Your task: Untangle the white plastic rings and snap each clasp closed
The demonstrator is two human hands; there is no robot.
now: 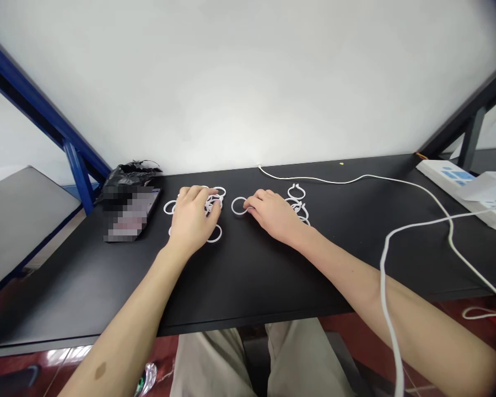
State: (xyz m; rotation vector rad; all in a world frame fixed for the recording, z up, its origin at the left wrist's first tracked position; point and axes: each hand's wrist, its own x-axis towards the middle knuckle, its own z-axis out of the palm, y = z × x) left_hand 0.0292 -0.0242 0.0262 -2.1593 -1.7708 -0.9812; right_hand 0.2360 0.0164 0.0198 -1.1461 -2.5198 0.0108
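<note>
My left hand (pixel 193 215) lies over a loose pile of white rings (pixel 215 233) on the black table. Its thumb and forefinger are apart, with part of the pile showing between them; the palm hides some rings. In my right hand (pixel 275 215), thumb and fingers are closed on the edge of a single thin white ring (pixel 240 206), which is at table level. Beyond the right wrist is a second group of white rings (pixel 296 192), some with small knobs at a gap, partly covered by that hand.
A pixelated phone-like object (pixel 132 218) and a crumpled black bag (pixel 128 175) are at the left. One white cable (pixel 366 176) crosses the table's right side; another white cable (pixel 383 264) passes in front of my right forearm. A white box (pixel 450 182) stands far right.
</note>
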